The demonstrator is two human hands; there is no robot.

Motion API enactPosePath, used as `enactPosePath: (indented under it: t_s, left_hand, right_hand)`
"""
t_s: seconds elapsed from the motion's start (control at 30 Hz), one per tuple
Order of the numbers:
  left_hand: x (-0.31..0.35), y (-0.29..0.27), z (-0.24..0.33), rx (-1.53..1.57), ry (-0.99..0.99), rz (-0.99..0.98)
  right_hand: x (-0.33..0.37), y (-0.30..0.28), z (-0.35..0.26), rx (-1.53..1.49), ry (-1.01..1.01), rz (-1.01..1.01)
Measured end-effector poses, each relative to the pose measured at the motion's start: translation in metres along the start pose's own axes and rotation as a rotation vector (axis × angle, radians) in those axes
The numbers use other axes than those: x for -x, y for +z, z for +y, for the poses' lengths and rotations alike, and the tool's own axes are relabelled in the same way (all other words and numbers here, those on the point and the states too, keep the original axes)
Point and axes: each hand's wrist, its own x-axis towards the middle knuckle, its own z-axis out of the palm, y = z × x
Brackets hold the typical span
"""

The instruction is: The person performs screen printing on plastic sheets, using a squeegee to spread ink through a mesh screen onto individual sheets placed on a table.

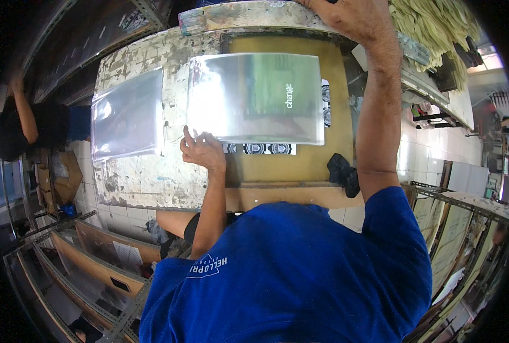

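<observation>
A clear, glossy plastic sheet or bag (254, 123) with a green panel and white lettering lies over a yellowish board (329, 166). My left hand (205, 151) is at its near left corner, fingers bent at the edge and the index finger raised a little. White paper with black round patterns (280, 149) shows under the near and right edges. My right hand (343, 20) reaches to the far side and grips a paint-stained frame bar (254, 16); its fingertips are partly cut off by the picture's edge.
More clear plastic sheets (129, 117) lie on the stained white tabletop (174, 177) at left. A crumpled black cloth (343, 173) sits at the board's near right corner. Racks of wooden frames (94, 251) stand at lower left. Another person (34, 126) is at far left.
</observation>
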Motion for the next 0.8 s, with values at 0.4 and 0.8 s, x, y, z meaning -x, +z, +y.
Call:
enactPosePath:
  t_s: [0.4,0.8]
  left_hand:
    - [-0.115,-0.051,0.045,0.311,0.051,0.196]
    - [-0.154,-0.058,-0.110,-0.418,-0.043,0.357]
  right_hand:
    - [-0.002,0.002,0.007,-0.061,-0.100,0.052]
    - [0.015,0.003,0.000,0.042,-0.030,0.062]
